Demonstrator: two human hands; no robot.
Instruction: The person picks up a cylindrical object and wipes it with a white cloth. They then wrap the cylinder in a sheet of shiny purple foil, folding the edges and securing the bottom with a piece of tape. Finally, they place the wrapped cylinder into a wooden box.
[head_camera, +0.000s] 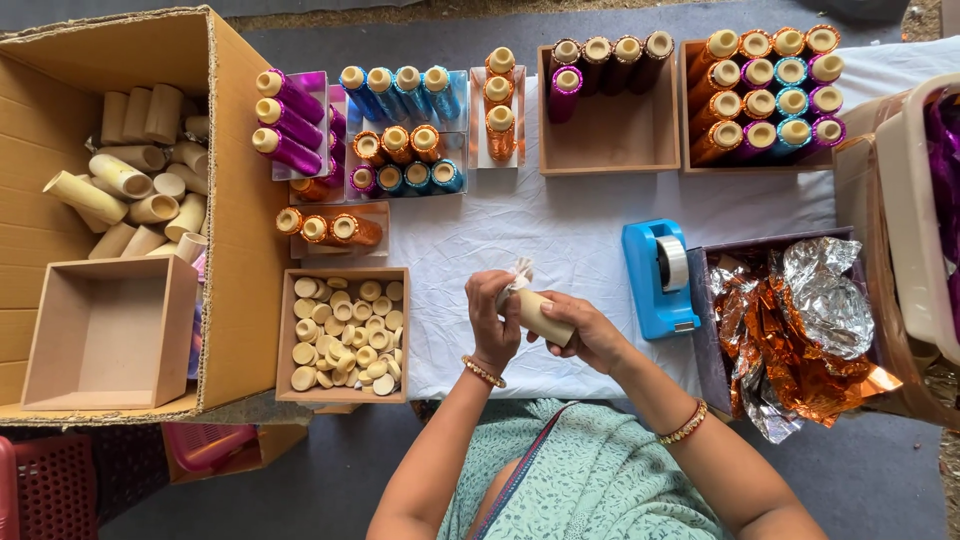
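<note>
head view: left hand (493, 318) pinching white wad, perhaps paper (519, 272), atop cardboard tube (541, 315) gripped by right hand (590, 335)

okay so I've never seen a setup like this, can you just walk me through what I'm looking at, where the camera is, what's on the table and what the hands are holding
There is one picture, taken by a camera worn on a person's head and looking straight down at their own two bare hands over a table with a white cloth. The left hand and the right hand together hold a plain cardboard tube with a bit of white material at its top end. Around them lie a blue tape dispenser, a wooden tray of round discs, a large carton of bare tubes, a box of crinkled foil sheets, and trays of finished foil-wrapped tubes in purple, blue and orange.
</note>
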